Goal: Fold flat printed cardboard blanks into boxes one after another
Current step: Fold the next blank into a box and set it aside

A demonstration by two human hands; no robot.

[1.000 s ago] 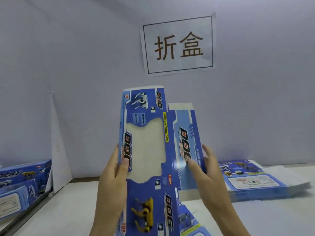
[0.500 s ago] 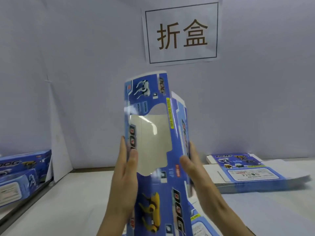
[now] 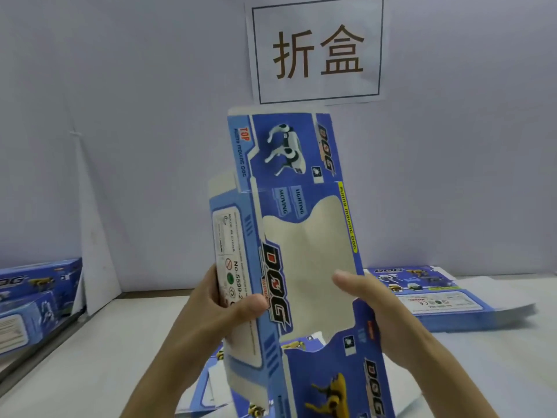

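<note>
Bare left hand and bare right hand. Bare left forearm and right forearm, narrow at the wrist, widening toward the lower edge of the view. Long, slender fingers with rounded tips. Nails too blurred to tell.

Glossy printed cardboard box; matt paper sign; smooth matt tabletop.
</note>
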